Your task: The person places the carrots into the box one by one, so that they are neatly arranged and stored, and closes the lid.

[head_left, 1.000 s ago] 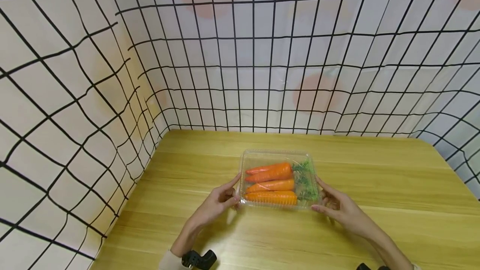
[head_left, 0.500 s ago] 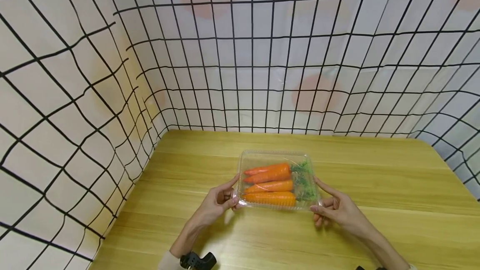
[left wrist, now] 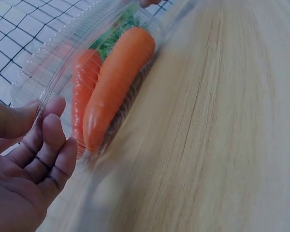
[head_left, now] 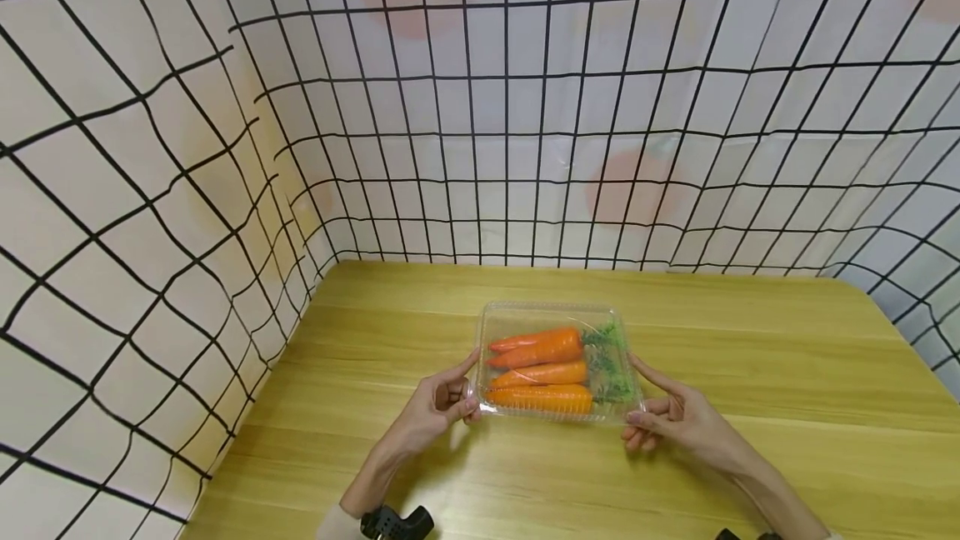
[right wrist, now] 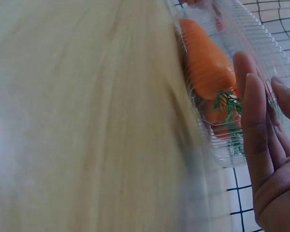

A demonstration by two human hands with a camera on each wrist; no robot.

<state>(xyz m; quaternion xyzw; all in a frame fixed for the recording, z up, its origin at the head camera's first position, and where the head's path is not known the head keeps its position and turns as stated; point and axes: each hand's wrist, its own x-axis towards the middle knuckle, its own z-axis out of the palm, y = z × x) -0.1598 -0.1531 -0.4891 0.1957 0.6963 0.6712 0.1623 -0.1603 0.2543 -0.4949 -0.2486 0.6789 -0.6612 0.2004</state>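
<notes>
A lidded clear plastic container (head_left: 551, 313) lies over the middle of the wooden table. Several orange carrots (head_left: 540, 398) are inside, their tips to the left and the green tops (head_left: 613, 357) at the right end. My left hand (head_left: 426, 417) pinches the left rim between thumb and fingers. At the opposite end my right hand (head_left: 686, 425) pinches the rim near the front right corner, index finger reaching up the side. In the left wrist view a carrot (left wrist: 118, 84) shows through the clear wall, close over the tabletop. The right wrist view has the thumb and fingers on either side of the rim.
The wooden table (head_left: 765, 332) extends on all sides of the container. A black grid net (head_left: 551, 136) over pale sheeting stands along the back and both sides. A black device (head_left: 397, 522) is strapped to the left wrist.
The container has stayed nearly in place, its near right corner shifting slightly. My right hand's lower fingers have moved down and now show beneath that corner. The left hand keeps its hold.
</notes>
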